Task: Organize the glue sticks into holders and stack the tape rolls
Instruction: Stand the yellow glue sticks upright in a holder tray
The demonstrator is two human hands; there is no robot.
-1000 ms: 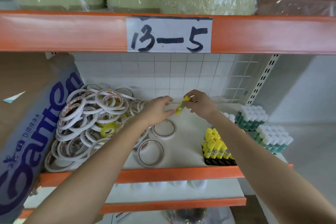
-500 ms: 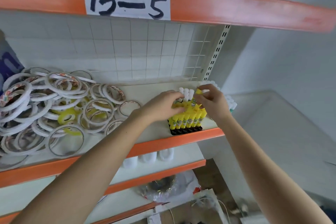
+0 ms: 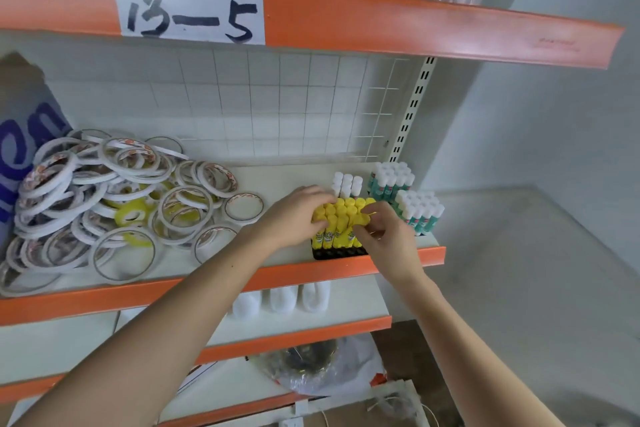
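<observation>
Yellow glue sticks (image 3: 341, 218) stand packed in a black holder (image 3: 337, 251) at the shelf's (image 3: 214, 282) front edge; both hands, left hand (image 3: 298, 217) and right hand (image 3: 382, 234), curl around them, apparently seating one. Next likely comes stacking the loose tape rolls (image 3: 114, 198), heaped well left.

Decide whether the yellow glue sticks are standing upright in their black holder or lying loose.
Upright: the yellow glue sticks stand caps-up, packed together in the black holder.
</observation>
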